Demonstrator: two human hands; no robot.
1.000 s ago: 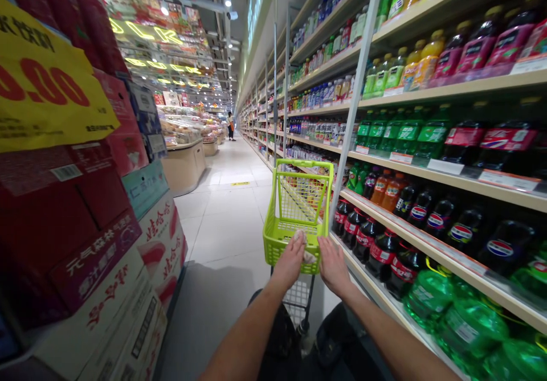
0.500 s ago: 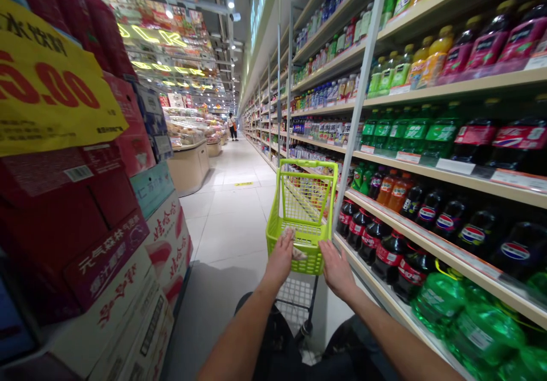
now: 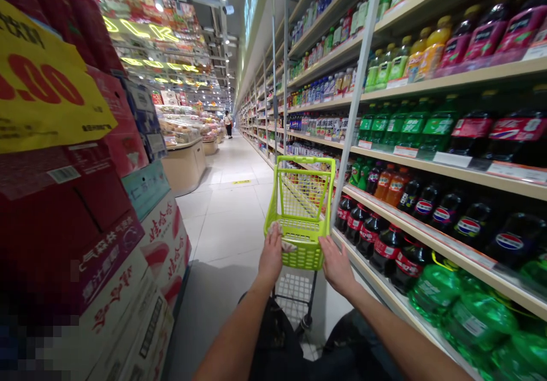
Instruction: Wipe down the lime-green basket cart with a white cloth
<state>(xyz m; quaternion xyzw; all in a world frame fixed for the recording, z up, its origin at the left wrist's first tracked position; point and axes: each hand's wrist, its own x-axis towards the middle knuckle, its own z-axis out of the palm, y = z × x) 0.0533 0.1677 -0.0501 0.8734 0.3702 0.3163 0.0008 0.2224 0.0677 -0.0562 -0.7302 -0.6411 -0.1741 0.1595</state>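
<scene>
Shopping cart with a lime-green basket (image 3: 301, 260), directly ahead of the person on the aisle floor (image 3: 222, 216); slatted base and upright lattice panel showed inside, a pale wire rack (image 3: 294, 298) below. Shelves (image 3: 427, 167) on the right carried rows of drink bottles: dark ones with red labels (image 3: 384, 248) low down, large green ones (image 3: 438, 287) lowest. Stacked cartons (image 3: 156, 233) stood on the left under a yellow price sign (image 3: 51, 79).

Left hand (image 3: 270, 258) was closed on a pale, crumpled cloth (image 3: 289, 247), pressed to the basket's near rim at its left corner. Right hand (image 3: 336, 261) lay at the near right corner, fingers touching the rim, some spread; could not tell whether it gripped.

Against one second earlier: left hand and cloth had shifted from mid-rim to the left corner; right hand stayed at its corner
</scene>
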